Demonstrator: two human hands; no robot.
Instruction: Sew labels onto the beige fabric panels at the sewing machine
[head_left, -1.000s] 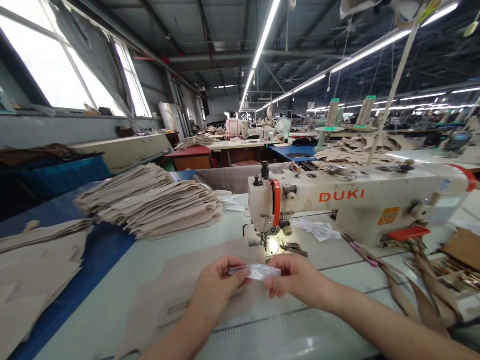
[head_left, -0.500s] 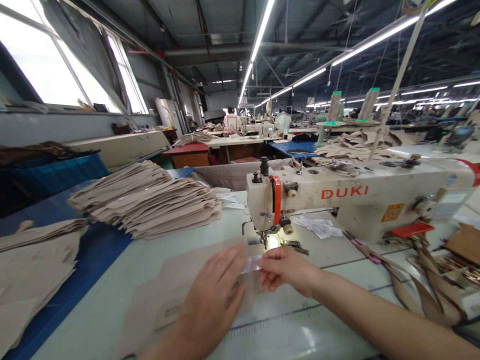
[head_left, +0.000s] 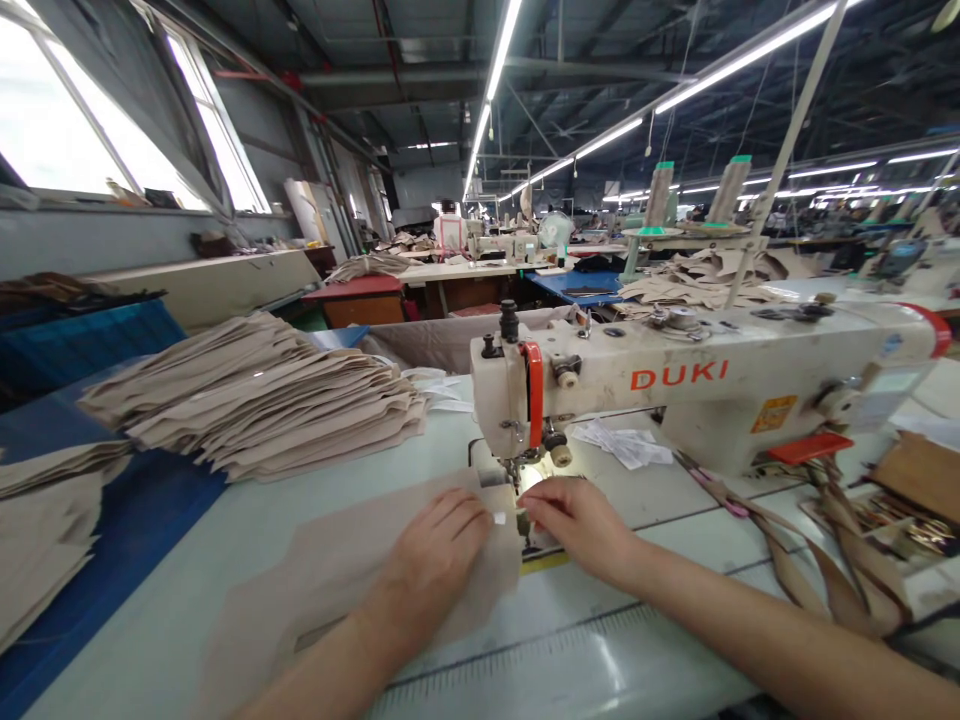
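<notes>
A thin beige fabric panel (head_left: pixel 330 545) lies on the sewing table, its right end close to the needle area of the sewing machine (head_left: pixel 517 400). My left hand (head_left: pixel 439 550) rests on this panel with its fingers bent and held together, pressing on the cloth. At its fingertips a small white label (head_left: pixel 499 518) shows; whatever more of it there is lies hidden. Just right of the panel's edge, in front of the lit presser foot, my right hand (head_left: pixel 577 520) is pinched shut. What its fingertips hold, if anything, is too small to tell.
Stacked beige fabric pieces (head_left: pixel 300 400) stand at the left, with another pile (head_left: pixel 45 540) on the blue surface. White labels (head_left: pixel 626 443) lie beneath the machine arm. Scissors (head_left: pixel 724 500) and beige straps (head_left: pixel 810 560) are at the right. A ruler (head_left: pixel 525 655) runs along the front.
The white label stretched between both hands before; now only a bit shows at my left fingertips. My right hand has come off it, nearer the needle. The view has shifted slightly right.
</notes>
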